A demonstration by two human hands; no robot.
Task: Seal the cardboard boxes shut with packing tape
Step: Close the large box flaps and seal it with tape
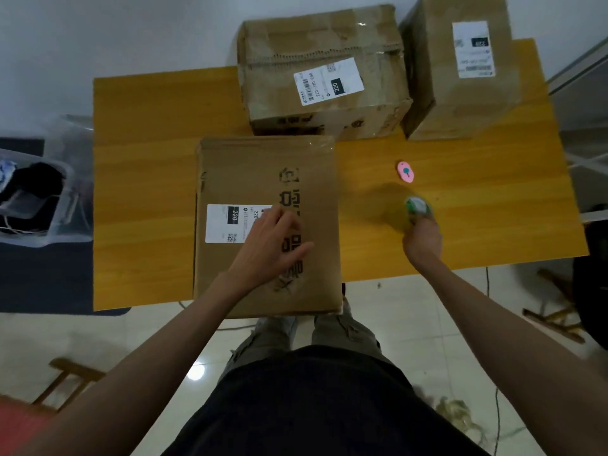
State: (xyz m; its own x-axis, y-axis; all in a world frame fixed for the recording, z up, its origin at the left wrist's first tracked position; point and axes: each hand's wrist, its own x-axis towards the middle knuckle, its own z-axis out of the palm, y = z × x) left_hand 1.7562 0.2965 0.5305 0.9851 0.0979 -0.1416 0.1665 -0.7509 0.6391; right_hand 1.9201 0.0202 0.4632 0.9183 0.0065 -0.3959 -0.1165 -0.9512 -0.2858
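Up front, the left hand rests with fingers spread flat on the closed brown cardboard box at the near edge of the yellow wooden table, while the right hand grips a blurred roll of brownish packing tape beside it; pale glossy floor tiles lie below

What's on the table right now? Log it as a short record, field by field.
table: wooden top
near box: lies flat at the front edge, white label on top
far boxes: two at the back, middle box and right box, both labelled
left hand: rests open on the near box
right hand: grips the tape roll
tape roll: blurred, just above the table
pink cutter: lies beyond the roll
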